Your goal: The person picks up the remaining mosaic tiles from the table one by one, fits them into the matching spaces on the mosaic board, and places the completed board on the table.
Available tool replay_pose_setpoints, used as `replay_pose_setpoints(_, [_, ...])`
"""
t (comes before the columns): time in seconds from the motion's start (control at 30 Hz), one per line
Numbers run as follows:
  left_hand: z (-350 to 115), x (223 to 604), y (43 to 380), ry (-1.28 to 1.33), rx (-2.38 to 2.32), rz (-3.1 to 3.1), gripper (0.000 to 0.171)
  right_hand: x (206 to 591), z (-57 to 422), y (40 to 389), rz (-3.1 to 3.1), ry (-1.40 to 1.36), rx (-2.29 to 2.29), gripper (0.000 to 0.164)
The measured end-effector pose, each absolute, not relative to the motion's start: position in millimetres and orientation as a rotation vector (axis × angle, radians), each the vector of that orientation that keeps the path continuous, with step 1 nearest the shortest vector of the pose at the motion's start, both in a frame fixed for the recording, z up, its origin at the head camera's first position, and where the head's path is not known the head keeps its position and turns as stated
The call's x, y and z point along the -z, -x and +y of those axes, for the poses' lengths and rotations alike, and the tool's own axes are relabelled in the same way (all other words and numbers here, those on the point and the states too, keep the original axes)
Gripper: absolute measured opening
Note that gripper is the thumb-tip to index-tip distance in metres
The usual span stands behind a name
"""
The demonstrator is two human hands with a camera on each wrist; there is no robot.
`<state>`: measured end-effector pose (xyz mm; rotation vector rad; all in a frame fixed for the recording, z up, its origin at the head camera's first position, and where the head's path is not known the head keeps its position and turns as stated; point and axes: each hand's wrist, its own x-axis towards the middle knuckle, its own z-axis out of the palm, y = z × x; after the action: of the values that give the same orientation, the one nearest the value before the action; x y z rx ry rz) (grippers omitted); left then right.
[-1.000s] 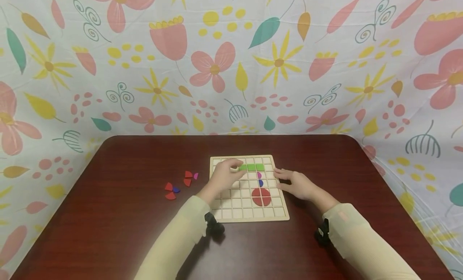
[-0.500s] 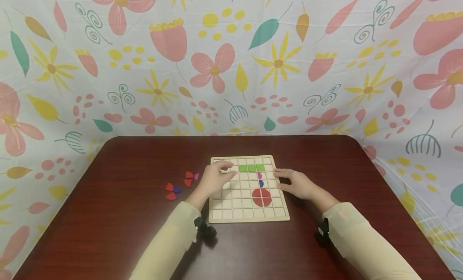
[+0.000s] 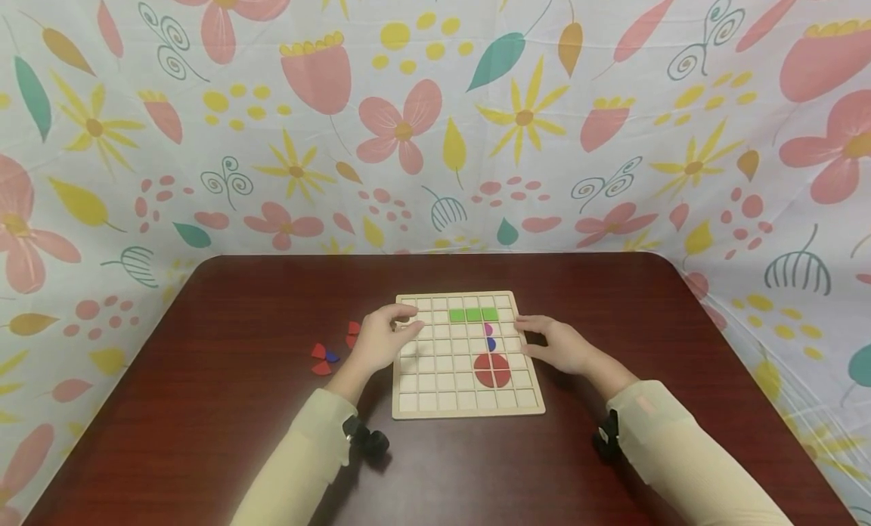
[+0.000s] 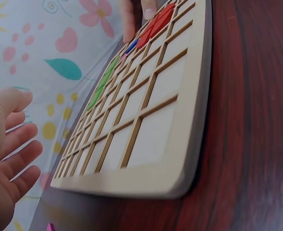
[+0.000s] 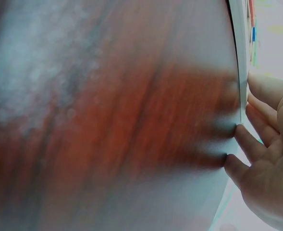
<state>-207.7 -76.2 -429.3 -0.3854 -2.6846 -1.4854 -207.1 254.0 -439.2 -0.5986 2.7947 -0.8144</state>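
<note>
A pale wooden grid board (image 3: 418, 415) lies flat on the table. Set in its cells are three green squares (image 3: 473, 315), a magenta half-disc (image 3: 488, 329), a blue half-disc (image 3: 491, 344) and red quarter pieces (image 3: 502, 361) forming a disc. Over the board's left edge hovers my left hand (image 3: 382, 335), fingers loosely bent; the left wrist view shows this hand (image 4: 6, 159) holding nothing. With its fingertips, my right hand (image 3: 563, 346) touches the board's right edge. In the right wrist view the thumb and fingers of that hand (image 5: 271, 159) lie along the rim.
Left of the board lie loose red quarter pieces (image 3: 321, 368), a blue piece (image 3: 332, 357) and another red piece (image 3: 354, 328) partly behind my left hand. A magenta piece (image 4: 50, 227) shows in the left wrist view. A flowered cloth (image 3: 435, 133) hangs behind the dark table (image 3: 476, 473).
My left hand has moved left, from beside the green squares to the board's left edge, now covering the loose magenta piece in the head view. My right hand stays in place.
</note>
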Motion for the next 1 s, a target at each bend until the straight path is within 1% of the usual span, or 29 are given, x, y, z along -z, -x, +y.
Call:
replay_pose_setpoints(0.33, [-87.8,428.4,203.0,0.274,1.492,-2.660,0.034,440.4,254.7,207.4,2.807,0.603,0.811,0.048])
replay_pose_setpoints(1.0, [-110.1,430.0,199.7,0.203,1.461,-2.620,0.029,441.5,253.8,207.7,2.791,0.586,0.821,0.049])
